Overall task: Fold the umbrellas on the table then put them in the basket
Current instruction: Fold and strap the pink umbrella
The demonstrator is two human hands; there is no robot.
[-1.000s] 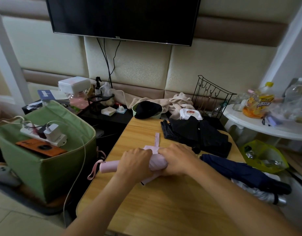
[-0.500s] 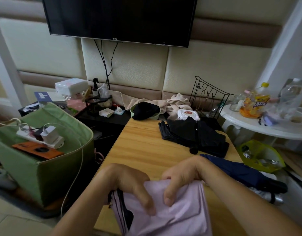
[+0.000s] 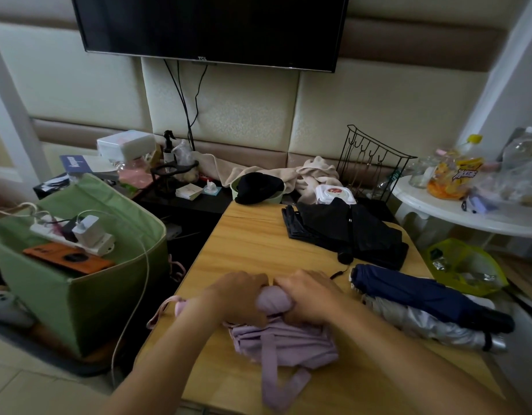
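Both hands, left hand (image 3: 237, 298) and right hand (image 3: 309, 298), curled around the lilac umbrella (image 3: 284, 339) at the near desk (image 3: 258, 247) edge; navy umbrella (image 3: 423, 295) lies right

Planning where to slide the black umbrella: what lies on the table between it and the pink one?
Head view: only bare wooden table separates the black umbrella from the pink umbrella.

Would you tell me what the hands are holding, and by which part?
Both hands, left and right, grip the pink umbrella around its bunched canopy; its handle and strap hang free.
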